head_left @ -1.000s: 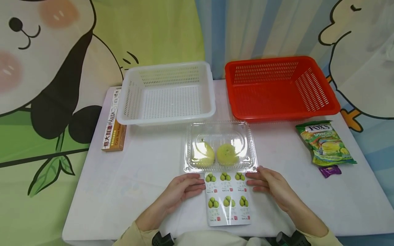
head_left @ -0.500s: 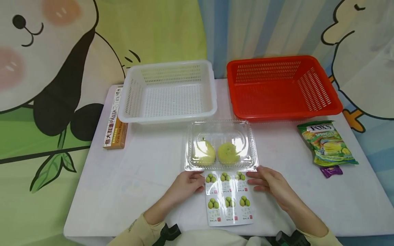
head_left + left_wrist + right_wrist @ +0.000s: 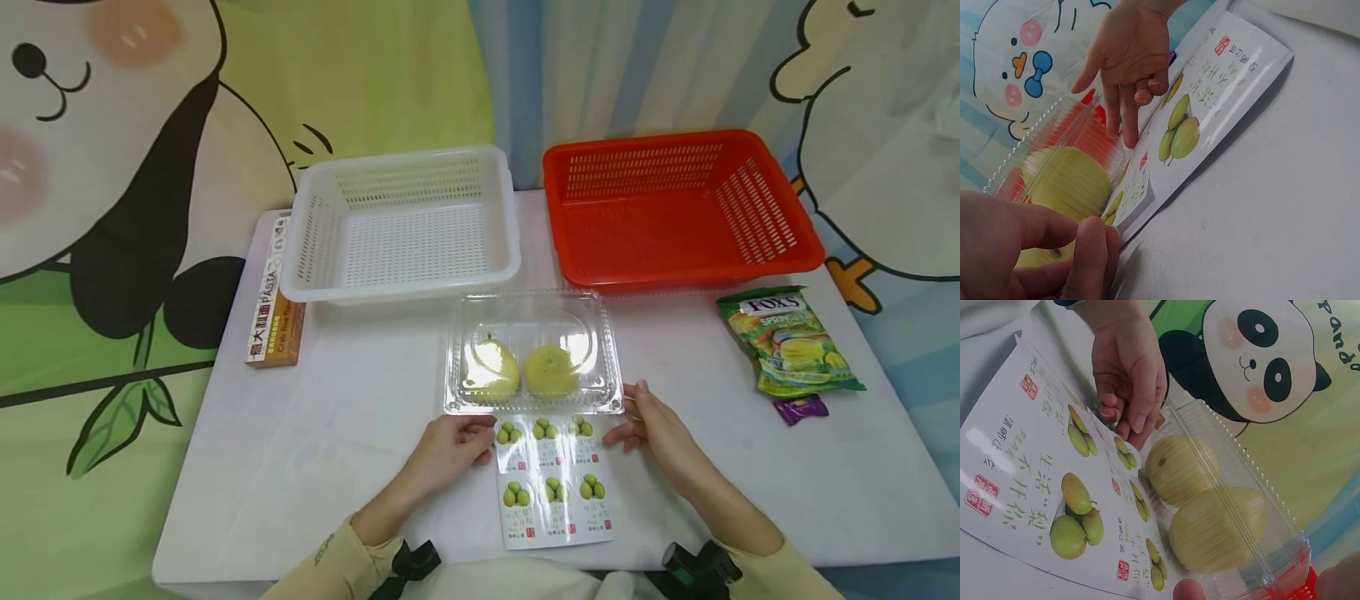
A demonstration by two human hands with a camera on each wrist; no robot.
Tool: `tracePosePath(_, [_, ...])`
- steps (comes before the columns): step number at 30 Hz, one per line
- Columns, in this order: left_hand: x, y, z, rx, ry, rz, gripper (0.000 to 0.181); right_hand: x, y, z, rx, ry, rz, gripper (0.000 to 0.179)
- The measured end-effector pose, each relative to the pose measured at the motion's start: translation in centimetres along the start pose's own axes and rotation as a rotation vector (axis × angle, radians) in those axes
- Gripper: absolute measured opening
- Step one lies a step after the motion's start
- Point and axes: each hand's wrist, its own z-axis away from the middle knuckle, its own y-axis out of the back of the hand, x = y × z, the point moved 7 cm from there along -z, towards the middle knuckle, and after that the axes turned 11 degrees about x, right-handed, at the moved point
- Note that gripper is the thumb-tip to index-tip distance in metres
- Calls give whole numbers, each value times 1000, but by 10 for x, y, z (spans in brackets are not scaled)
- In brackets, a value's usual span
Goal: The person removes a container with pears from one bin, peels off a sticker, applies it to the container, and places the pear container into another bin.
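Note:
A sheet of pear stickers (image 3: 557,483) lies on the table, printed with green pears and handwriting-like text. Above its top edge sits a clear plastic box (image 3: 534,312) with two yellow pears (image 3: 552,372) inside. My left hand (image 3: 446,450) is at the sheet's upper left corner, thumb and fingertips pinching it by a sticker edge, which stands slightly raised in the right wrist view. My right hand (image 3: 663,437) is beside the sheet's right edge and the box's near right corner, fingers loosely extended; in the left wrist view its palm (image 3: 1132,50) shows nothing held.
At the back stand a white basket (image 3: 405,292) and a red basket (image 3: 690,271). A pasta box (image 3: 276,333) lies at the left. On the right are a green FOX'S candy bag (image 3: 791,342) and a small purple wrapped candy (image 3: 801,409).
My left hand's fingers have curled in from nearly straight to a pinch at the sheet's corner. My right hand's fingers have shifted slightly and spread apart; the sheet and box stay in place.

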Motion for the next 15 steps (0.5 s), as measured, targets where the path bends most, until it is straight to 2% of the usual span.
tracePosePath(10, [-1, -2, 1, 4, -17, 9, 27, 0, -1, -1, 5, -21, 75, 66])
tracePosePath(15, [-1, -3, 0, 14, -31, -3, 25, 1, -1, 2, -4, -15, 64, 69])
